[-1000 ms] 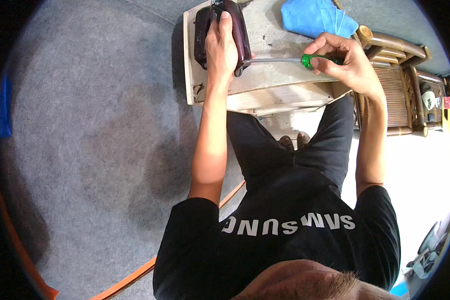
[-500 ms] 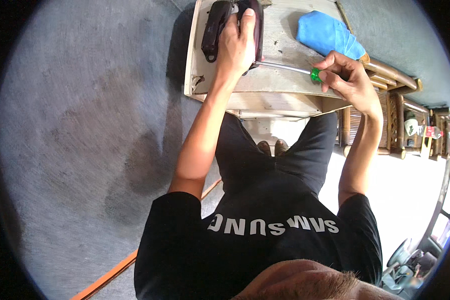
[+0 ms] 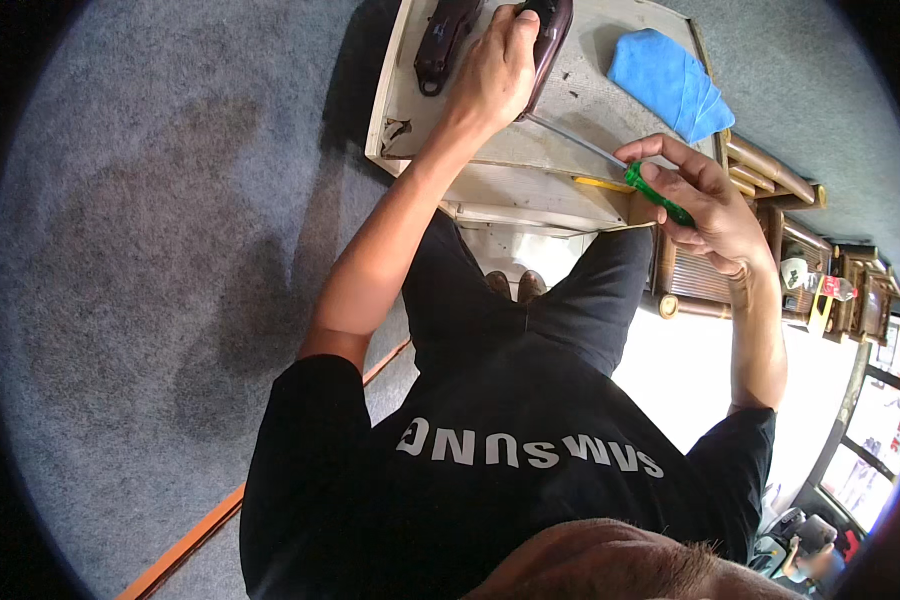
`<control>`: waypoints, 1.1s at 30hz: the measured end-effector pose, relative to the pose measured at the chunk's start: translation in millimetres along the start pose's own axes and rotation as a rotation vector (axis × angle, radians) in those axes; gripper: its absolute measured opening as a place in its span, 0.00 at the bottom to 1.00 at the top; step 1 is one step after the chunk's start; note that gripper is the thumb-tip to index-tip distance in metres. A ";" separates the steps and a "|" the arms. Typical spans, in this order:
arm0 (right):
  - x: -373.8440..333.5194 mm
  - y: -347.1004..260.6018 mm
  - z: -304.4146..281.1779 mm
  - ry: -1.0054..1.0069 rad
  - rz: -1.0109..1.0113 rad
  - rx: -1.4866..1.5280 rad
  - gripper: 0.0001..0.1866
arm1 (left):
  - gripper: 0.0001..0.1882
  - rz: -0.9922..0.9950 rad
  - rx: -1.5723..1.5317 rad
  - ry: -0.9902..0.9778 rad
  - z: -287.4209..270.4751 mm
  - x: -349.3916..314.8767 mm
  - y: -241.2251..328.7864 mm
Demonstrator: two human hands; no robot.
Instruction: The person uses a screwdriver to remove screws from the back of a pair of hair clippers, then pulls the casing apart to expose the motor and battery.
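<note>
A glossy dark maroon casing (image 3: pixel 552 50), shaped like a hair clipper's body, is held on the pale wooden table (image 3: pixel 580 125) by my left hand (image 3: pixel 495 80). My left thumb lies along its top, and the fingers' far ends are partly hidden. My right hand (image 3: pixel 710 205) grips the green handle of a screwdriver (image 3: pixel 660 193). Its thin metal shaft slants left to the casing's near end; the tip's exact contact is too small to make out. Left of my left hand lies a second dark maroon piece (image 3: pixel 445 45) with a hanging loop.
A folded blue cloth (image 3: pixel 665 80) lies on the table's right side. Something yellow (image 3: pixel 603 184) shows in the compartment below the tabletop. Bamboo furniture (image 3: pixel 705 270) stands to the right, with a bottle (image 3: pixel 838 288) on it. Small dark specks dot the tabletop.
The whole view has shifted a little. My right hand has turned and lowered, so the screwdriver now slants more steeply and its handle shows fully. My left hand still holds the casing.
</note>
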State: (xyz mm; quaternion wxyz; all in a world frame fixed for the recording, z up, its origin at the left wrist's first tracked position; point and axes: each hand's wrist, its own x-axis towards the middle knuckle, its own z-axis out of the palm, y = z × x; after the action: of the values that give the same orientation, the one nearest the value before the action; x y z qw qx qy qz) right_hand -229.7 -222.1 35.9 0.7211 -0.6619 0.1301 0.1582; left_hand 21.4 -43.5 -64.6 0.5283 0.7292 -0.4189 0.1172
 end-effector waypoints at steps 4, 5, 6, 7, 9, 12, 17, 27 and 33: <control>6.9 11.0 -4.3 0.076 -0.247 -0.409 0.13 | 0.27 -0.267 -0.179 -0.035 0.4 -4.2 24.0; 9.7 15.1 -4.6 0.079 -0.249 -0.410 0.13 | 0.28 -0.355 -0.237 -0.046 -0.1 -4.2 34.4; 13.8 16.8 -2.3 0.168 -0.580 -0.739 0.13 | 0.28 -0.446 -0.292 -0.053 -0.9 -4.8 39.7; 9.3 12.6 3.7 0.224 -0.743 -1.026 0.12 | 0.28 -0.445 -0.292 -0.049 0.0 -4.8 42.0; 2.5 4.8 16.0 0.336 -0.913 -1.304 0.13 | 0.28 -0.538 -0.374 0.056 1.7 -4.7 45.4; 3.3 -0.5 23.9 0.519 -0.894 -1.423 0.10 | 0.29 -0.532 -0.377 0.036 0.0 -4.4 47.8; 2.6 -1.5 10.5 0.468 -0.648 -1.518 0.13 | 0.31 -0.513 -0.371 0.004 -1.9 0.1 41.7; -1.3 -13.0 22.8 0.518 -0.772 -1.533 0.12 | 0.37 -0.434 -0.178 0.052 6.2 -1.2 34.4; 6.6 -6.9 11.4 0.566 -0.821 -1.633 0.16 | 0.33 -0.370 -0.199 0.092 7.7 -0.3 20.3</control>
State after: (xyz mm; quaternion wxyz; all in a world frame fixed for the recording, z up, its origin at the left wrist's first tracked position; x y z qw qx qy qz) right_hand -221.1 -210.9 40.7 -0.0220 -0.9683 -0.0929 -0.2309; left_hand 4.2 -51.9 -54.4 0.6288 0.7317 -0.2628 0.0093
